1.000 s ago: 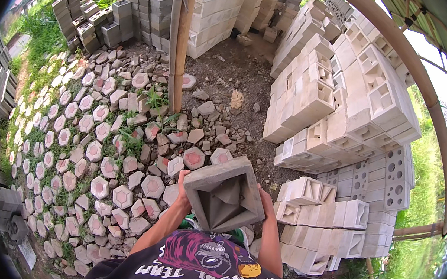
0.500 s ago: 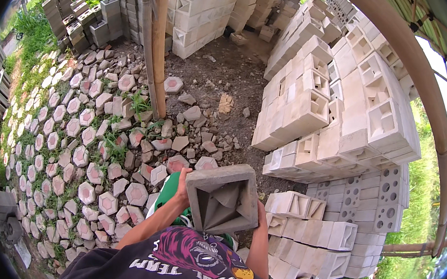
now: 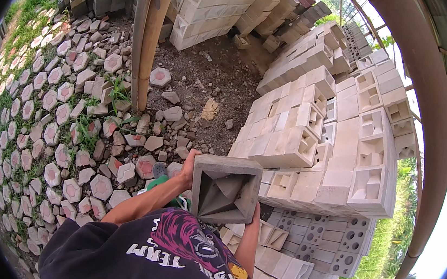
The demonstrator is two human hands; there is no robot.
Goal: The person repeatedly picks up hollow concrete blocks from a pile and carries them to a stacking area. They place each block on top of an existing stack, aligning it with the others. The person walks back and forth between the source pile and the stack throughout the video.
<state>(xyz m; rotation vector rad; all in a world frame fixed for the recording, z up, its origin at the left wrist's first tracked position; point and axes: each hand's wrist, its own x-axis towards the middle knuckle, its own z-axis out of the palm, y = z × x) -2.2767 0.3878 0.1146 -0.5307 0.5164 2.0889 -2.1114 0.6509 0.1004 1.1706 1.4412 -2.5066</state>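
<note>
A square grey concrete block (image 3: 228,165) with a recessed, faceted hollow face is held up in front of my body. My left hand (image 3: 190,167) grips its left side, the fingers pressed along the upper left edge. On the opposite side, my right hand (image 3: 256,214) clasps the lower right edge, its fingers mostly hidden by the block. The hollow face is turned up toward me. Below and around it are my dark printed shirt and green shorts. Just right of my right hand stands a low row of pale blocks (image 3: 290,267).
Tall stacks of pale blocks (image 3: 284,127) rise on the right, with round-holed blocks (image 3: 352,237) below. Another stack (image 3: 215,8) stands ahead. A bamboo post (image 3: 150,44) rises left of centre. Hexagonal pavers (image 3: 72,190) and broken rubble cover the ground at left.
I have turned to the right, so the stacks and pavers shift left in view. The block stays in both hands and sits more level. A shoe now shows near the green shorts.
</note>
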